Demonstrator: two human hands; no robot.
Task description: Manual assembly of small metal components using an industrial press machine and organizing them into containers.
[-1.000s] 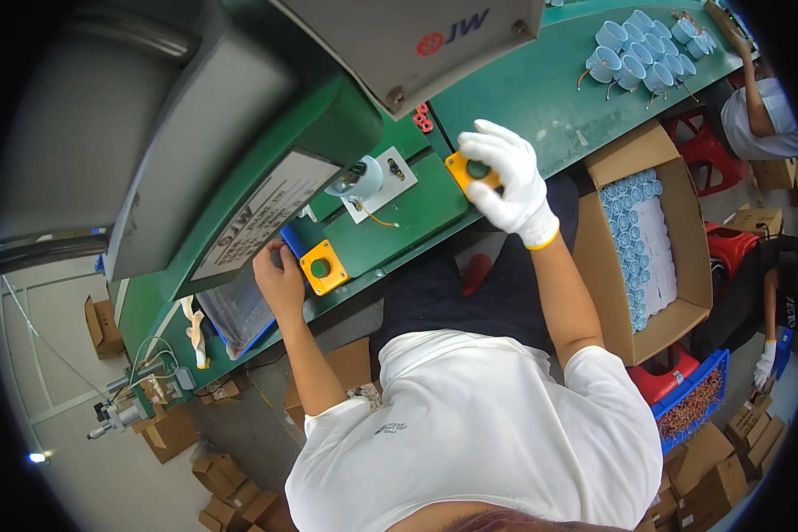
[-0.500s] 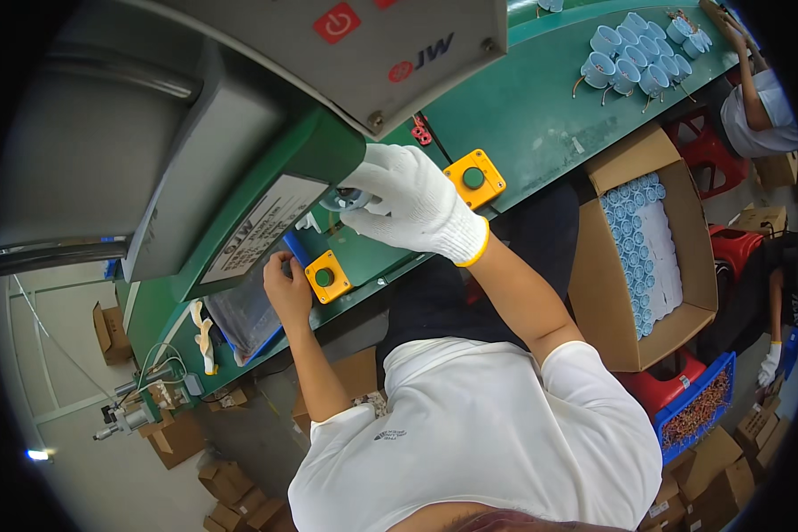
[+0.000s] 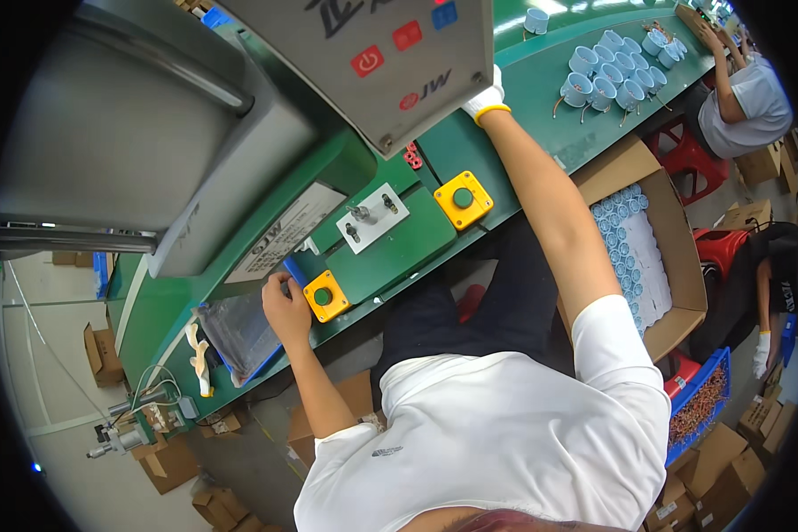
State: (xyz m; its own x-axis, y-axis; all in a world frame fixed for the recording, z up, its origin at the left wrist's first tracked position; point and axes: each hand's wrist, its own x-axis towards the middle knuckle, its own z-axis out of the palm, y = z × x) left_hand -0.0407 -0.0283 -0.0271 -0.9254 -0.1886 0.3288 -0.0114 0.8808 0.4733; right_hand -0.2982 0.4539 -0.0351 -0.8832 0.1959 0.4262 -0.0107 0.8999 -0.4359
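Note:
My left hand [image 3: 286,306], bare, is at the near corner of the blue tray [image 3: 262,362], beside a yellow box with a green push button [image 3: 323,296]. Its fingers are curled; what they grip, if anything, is hidden. My right hand [image 3: 490,96], in a white knitted glove with a yellow cuff, reaches far over the bench. The machine's grey control panel [image 3: 417,53] covers its fingers. A white fixture plate [image 3: 372,220] with metal pins lies bare under the green press head [image 3: 337,168]. Another yellow button box [image 3: 463,200] stands to its right.
Light-blue cups [image 3: 616,69] with wires stand grouped at the far right of the bench; a single cup [image 3: 535,21] is beyond. An open carton [image 3: 674,266] holds several blue parts. Red clips [image 3: 412,156] lie near the panel. A co-worker [image 3: 745,102] sits at right.
My right hand has moved from the fixture, where it held a light-blue cup, away to the far right behind the panel. The fixture plate is now uncovered. My left hand has stayed by the tray.

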